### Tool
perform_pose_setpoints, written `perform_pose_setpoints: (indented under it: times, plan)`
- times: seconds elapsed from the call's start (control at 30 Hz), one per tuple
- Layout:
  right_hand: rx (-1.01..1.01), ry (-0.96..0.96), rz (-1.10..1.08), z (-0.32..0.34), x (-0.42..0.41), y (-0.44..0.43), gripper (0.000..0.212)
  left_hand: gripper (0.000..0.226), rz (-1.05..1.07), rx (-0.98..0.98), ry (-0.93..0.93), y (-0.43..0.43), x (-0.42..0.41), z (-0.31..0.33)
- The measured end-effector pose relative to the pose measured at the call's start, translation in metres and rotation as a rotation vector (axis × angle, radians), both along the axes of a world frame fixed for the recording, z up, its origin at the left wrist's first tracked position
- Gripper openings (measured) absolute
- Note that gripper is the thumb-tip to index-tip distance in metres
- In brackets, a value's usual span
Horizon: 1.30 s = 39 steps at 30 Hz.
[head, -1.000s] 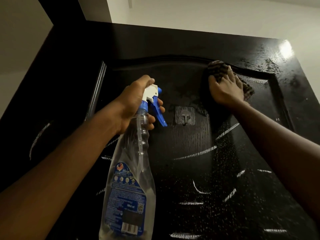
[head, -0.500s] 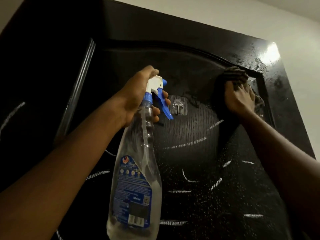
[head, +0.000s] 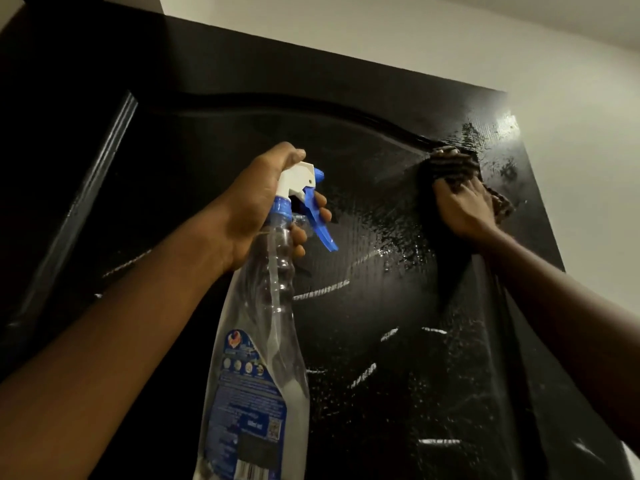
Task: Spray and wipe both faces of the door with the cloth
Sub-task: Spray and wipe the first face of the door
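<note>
In my head view the dark door (head: 207, 161) fills most of the frame, tilted away from me, with a pale wall (head: 450, 39) above its top edge. My left hand (head: 256, 202) is in front of the door's middle panel, wrapped round the neck of the spray bottle (head: 263, 341), the thumb over the white head and the fingers curled under the blue trigger (head: 320, 223). The bottle is clear plastic with a blue label and hangs down from the hand toward the bottom of the frame, its nozzle pointing at the door's upper right part. My right hand (head: 464, 209) is up near the door's upper right corner, its fingers bent over the cloth (head: 446, 164), a dark ribbed one. The hand holds the cloth bunched and pressed flat against the door, right where the curved moulding (head: 311, 109) of the panel runs down to the right. A corner of the cloth sticks out to the right of the hand. The door face below and left of the cloth is wet, with shining droplets (head: 398, 247) and pale streaks (head: 322, 292) scattered across it down to the lower edge of the frame. The door's upper right corner, beside the cloth, shines with a bright wet patch (head: 505, 123).
</note>
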State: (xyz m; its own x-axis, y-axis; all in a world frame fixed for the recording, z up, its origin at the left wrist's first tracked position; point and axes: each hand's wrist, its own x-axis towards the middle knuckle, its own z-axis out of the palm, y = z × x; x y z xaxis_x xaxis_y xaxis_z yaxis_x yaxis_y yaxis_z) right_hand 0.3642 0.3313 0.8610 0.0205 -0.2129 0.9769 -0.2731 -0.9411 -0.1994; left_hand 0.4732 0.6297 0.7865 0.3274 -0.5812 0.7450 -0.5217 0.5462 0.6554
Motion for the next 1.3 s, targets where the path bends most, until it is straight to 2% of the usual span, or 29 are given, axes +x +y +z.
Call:
perform_pose_setpoints:
  times: [0.13, 0.27, 0.33, 0.4, 0.5, 0.53, 0.67, 0.73, 0.9, 1.03, 1.1, 1.23, 1.3]
  plan:
    - [-0.258, 0.113, 0.034, -0.039, 0.002, -0.007, 0.067, 0.050, 0.094, -0.018, 0.006, -0.024, -0.024, -0.002]
    - [-0.596, 0.434, 0.052, -0.093, -0.027, -0.043, 0.061, 0.049, 0.133, -0.048, 0.035, -0.049, -0.054, -0.009]
    - [-0.642, 0.508, 0.031, -0.088, -0.041, -0.058, 0.061, 0.049, 0.166, -0.060, 0.033, -0.062, -0.068, -0.012]
    - [-0.578, 0.411, -0.002, -0.068, -0.045, -0.064, 0.062, 0.046, 0.167, -0.071, 0.056, -0.072, -0.081, -0.014]
    - [-0.271, 0.219, -0.033, -0.049, -0.050, -0.077, 0.068, 0.045, 0.159, -0.043, 0.089, -0.089, -0.098, -0.016]
    - [-0.243, 0.204, -0.034, -0.056, -0.051, -0.080, 0.069, 0.045, 0.159, -0.036, 0.094, -0.093, -0.102, -0.016]
    - [-0.427, 0.313, -0.044, -0.133, -0.064, -0.101, 0.062, 0.046, 0.174, -0.018, 0.074, -0.110, -0.113, -0.019]
    - [-0.391, 0.295, -0.041, -0.148, -0.077, -0.117, 0.061, 0.047, 0.174, 0.001, 0.063, -0.119, -0.117, -0.020]
    - [-0.136, 0.146, -0.044, -0.083, -0.088, -0.132, 0.071, 0.049, 0.184, 0.010, 0.059, -0.140, -0.117, -0.018]
    - [-0.014, 0.126, -0.041, -0.024, -0.083, -0.119, 0.073, 0.049, 0.171, 0.026, 0.073, -0.149, -0.117, -0.018]
    - [-0.098, 0.167, -0.050, -0.024, -0.079, -0.113, 0.074, 0.050, 0.162, 0.036, 0.083, -0.153, -0.117, -0.018]
    - [-0.487, 0.385, -0.051, -0.078, -0.087, -0.122, 0.067, 0.049, 0.170, 0.031, 0.072, -0.157, -0.119, -0.014]
    - [-0.490, 0.373, -0.036, -0.092, -0.089, -0.132, 0.063, 0.050, 0.176, 0.037, 0.068, -0.157, -0.119, -0.011]
